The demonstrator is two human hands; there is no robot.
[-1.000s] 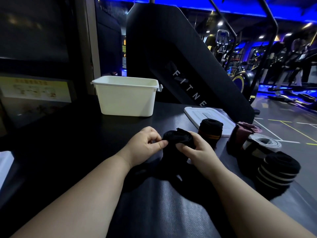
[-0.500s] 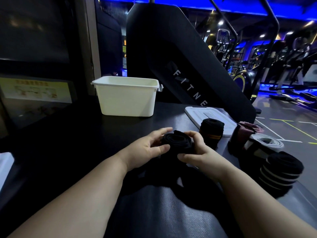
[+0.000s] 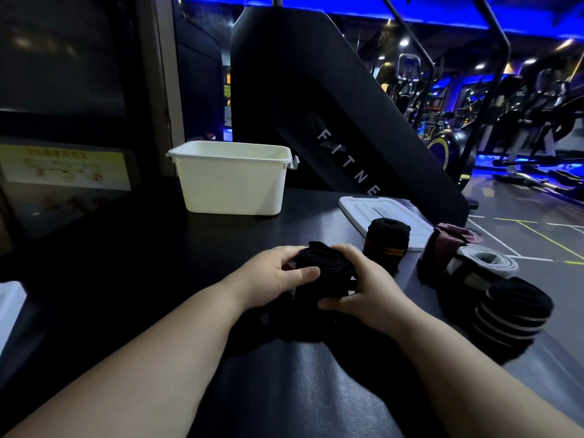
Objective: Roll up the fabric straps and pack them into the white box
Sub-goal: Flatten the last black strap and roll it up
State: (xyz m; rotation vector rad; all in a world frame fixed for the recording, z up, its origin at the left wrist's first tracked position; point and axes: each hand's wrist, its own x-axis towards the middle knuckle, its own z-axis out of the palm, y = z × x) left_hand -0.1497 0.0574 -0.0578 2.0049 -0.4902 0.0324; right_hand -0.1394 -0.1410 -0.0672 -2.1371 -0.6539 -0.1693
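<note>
My left hand (image 3: 271, 276) and right hand (image 3: 363, 286) both grip the black strap roll (image 3: 325, 267), one on each side, over the dark table (image 3: 126, 263). I see the white box (image 3: 232, 184) farther back, well apart from the roll.

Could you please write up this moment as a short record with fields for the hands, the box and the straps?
left hand: grips the black strap coil from the left
right hand: grips it from the right
strap state: partly rolled, loose tail on the dark table
white box: open, beyond the hands; inside not visible
lid: flat on the table, right of the box
finished rolls: four at right: orange-striped roll, maroon roll, white roll, white-striped black roll
</note>
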